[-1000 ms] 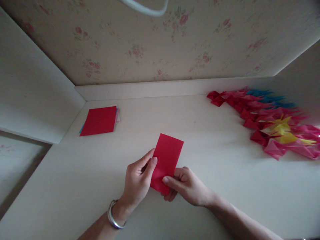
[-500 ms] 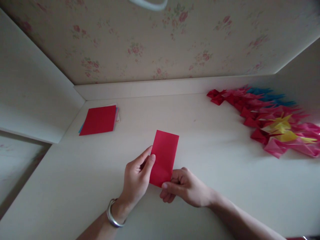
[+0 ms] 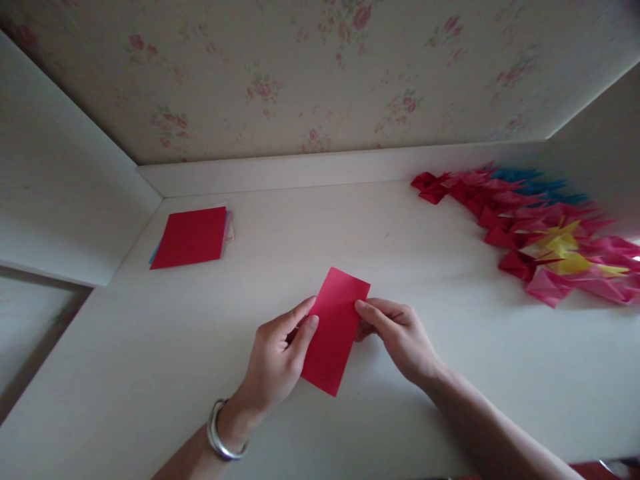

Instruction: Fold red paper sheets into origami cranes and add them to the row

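Observation:
A red sheet of paper [image 3: 336, 333], folded into a narrow rectangle, is held tilted above the white desk. My left hand [image 3: 280, 357] pinches its left long edge between thumb and fingers; a silver bangle circles that wrist. At the upper right edge, my right hand [image 3: 395, 330] grips the paper with the thumb on top and the fingers curled beneath, partly hidden. To the left at the back lies a stack of square paper [image 3: 193, 237], red on top, with blue and other colours peeking out at its sides.
Folded paper figures [image 3: 560, 247] in red, pink, yellow and blue crowd the desk's right back side. A wall with floral paper [image 3: 260, 87] rises behind the desk [image 3: 125, 373], and a white panel [image 3: 55, 153] borders it on the left.
My right hand has moved up from the paper's bottom corner to its upper right edge. The paper now leans further to the right. My left hand keeps its pinch.

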A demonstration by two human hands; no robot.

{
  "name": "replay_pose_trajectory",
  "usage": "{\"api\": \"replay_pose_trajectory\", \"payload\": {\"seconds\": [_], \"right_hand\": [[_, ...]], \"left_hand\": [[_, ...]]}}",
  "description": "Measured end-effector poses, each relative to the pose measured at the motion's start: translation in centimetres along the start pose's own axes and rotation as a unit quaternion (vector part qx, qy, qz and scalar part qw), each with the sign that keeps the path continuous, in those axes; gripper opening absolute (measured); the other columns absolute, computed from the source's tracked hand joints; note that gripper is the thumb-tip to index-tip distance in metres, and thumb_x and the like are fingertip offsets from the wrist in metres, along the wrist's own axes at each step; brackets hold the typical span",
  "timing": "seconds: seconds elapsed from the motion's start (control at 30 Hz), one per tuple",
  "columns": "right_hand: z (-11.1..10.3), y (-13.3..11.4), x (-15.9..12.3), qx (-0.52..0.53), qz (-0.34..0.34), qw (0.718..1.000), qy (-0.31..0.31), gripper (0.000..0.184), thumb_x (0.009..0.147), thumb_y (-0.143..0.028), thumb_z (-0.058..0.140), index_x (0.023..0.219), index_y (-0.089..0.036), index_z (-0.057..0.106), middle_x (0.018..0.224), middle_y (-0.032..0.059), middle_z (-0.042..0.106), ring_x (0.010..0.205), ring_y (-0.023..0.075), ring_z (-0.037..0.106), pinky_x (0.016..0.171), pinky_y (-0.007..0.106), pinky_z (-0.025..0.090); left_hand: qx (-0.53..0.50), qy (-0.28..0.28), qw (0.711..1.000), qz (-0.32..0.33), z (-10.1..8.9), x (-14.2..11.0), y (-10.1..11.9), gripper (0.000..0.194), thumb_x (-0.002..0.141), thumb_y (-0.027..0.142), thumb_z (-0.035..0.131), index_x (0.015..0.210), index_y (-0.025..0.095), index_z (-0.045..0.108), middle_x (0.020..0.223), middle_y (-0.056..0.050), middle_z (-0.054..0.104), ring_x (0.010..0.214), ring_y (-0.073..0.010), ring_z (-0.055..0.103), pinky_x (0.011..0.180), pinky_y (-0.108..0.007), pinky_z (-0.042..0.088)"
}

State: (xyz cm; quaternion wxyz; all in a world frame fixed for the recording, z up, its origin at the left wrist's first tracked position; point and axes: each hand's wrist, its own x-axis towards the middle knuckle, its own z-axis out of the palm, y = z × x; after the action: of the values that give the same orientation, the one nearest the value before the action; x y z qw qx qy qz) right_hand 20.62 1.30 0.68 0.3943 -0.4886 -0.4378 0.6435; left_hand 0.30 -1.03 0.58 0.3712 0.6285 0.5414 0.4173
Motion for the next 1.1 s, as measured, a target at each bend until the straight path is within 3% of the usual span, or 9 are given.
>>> {"api": "replay_pose_trajectory", "payload": {"seconds": [0.17,0.27,0.33,0.4,0.5,0.57,0.7,0.93,1.1], "right_hand": [[-0.6,0.5,0.7,0.036,-0.058,0.991,0.119,0.033,0.089,-0.043,0.066,0.071,-0.016,0.072,0.062,0.0026,0.067,0.056,0.0133,0.059,0.056,0.026,0.049],[-0.7,0.5,0.8,0.082,-0.069,0.984,0.144,0.03,0.089,-0.044,0.067,0.077,-0.016,0.071,0.063,0.0009,0.067,0.05,0.0104,0.056,0.05,0.023,0.045],[-0.6,0.5,0.6,0.114,-0.057,0.985,0.113,0.032,0.089,-0.048,0.065,0.089,-0.017,0.071,0.058,-0.0002,0.067,0.046,0.0099,0.055,0.046,0.022,0.044],[-0.2,0.6,0.3,0.125,-0.015,0.992,0.029,0.036,0.09,-0.05,0.064,0.099,-0.016,0.069,0.053,-0.0005,0.066,0.043,0.011,0.056,0.044,0.021,0.044],[0.5,0.7,-0.3,0.106,0.053,0.99,-0.08,0.037,0.09,-0.05,0.064,0.091,-0.013,0.069,0.058,0.004,0.071,0.045,0.0128,0.063,0.046,0.022,0.049],[0.8,0.7,-0.5,0.096,0.058,0.99,-0.086,0.038,0.089,-0.051,0.065,0.084,-0.013,0.069,0.069,0.0077,0.075,0.05,0.0134,0.067,0.051,0.023,0.053],[0.7,0.4,-0.5,0.053,0.001,0.998,-0.043,0.034,0.089,-0.049,0.066,0.093,-0.016,0.074,0.091,0.0091,0.079,0.059,0.0134,0.071,0.059,0.024,0.058],[-0.8,1.2,-0.8,-0.134,-0.173,0.975,-0.046,0.026,0.096,-0.036,0.058,0.086,-0.021,0.076,0.077,0.0051,0.077,0.068,0.0156,0.071,0.062,0.024,0.057],[-1.1,1.6,-0.7,-0.183,-0.25,0.95,-0.025,0.02,0.096,-0.028,0.059,0.09,-0.021,0.076,0.086,0.0055,0.076,0.072,0.0151,0.07,0.063,0.024,0.057]], "left_hand": [[0.009,-0.018,1.0,0.007,0.1,-0.1,0.2,0.031,0.096,0.027,0.058,0.125,0.023,0.068,0.114,-0.006,0.076,0.092,-0.0174,0.074,0.08,-0.024,0.06],[0.018,-0.01,1.0,0.01,0.1,-0.1,0.1,0.031,0.095,0.027,0.059,0.125,0.023,0.068,0.115,-0.006,0.076,0.097,-0.0179,0.074,0.084,-0.024,0.059],[0.027,0.004,1.0,0.012,0.1,-0.1,0.0,0.031,0.096,0.028,0.058,0.125,0.023,0.067,0.117,-0.006,0.075,0.097,-0.0181,0.073,0.085,-0.025,0.058],[0.036,0.02,0.999,0.012,0.2,-0.2,-0.1,0.031,0.096,0.028,0.057,0.126,0.023,0.066,0.117,-0.006,0.075,0.092,-0.0174,0.074,0.081,-0.024,0.059],[0.056,0.05,0.997,0.021,0.4,-0.4,-0.3,0.032,0.096,0.028,0.057,0.127,0.021,0.063,0.104,-0.006,0.078,0.079,-0.015,0.074,0.068,-0.02,0.058],[0.076,0.071,0.994,0.041,0.5,-0.4,-0.5,0.03,0.096,0.027,0.058,0.124,0.019,0.063,0.1,-0.005,0.078,0.079,-0.0148,0.074,0.068,-0.02,0.058],[0.092,0.094,0.988,0.076,0.5,-0.2,-1.0,0.024,0.095,0.023,0.059,0.118,0.02,0.064,0.109,-0.006,0.075,0.094,-0.0164,0.072,0.082,-0.024,0.057],[0.117,0.106,0.966,0.205,-0.1,0.5,-0.9,0.02,0.091,0.012,0.062,0.105,0.024,0.07,0.112,-0.006,0.06,0.103,-0.0177,0.06,0.087,-0.03,0.052],[0.05,0.04,0.988,0.144,-0.5,0.4,-0.6,0.012,0.092,0.02,0.062,0.091,0.022,0.074,0.088,-0.003,0.055,0.082,-0.0151,0.057,0.068,-0.024,0.05]]}}
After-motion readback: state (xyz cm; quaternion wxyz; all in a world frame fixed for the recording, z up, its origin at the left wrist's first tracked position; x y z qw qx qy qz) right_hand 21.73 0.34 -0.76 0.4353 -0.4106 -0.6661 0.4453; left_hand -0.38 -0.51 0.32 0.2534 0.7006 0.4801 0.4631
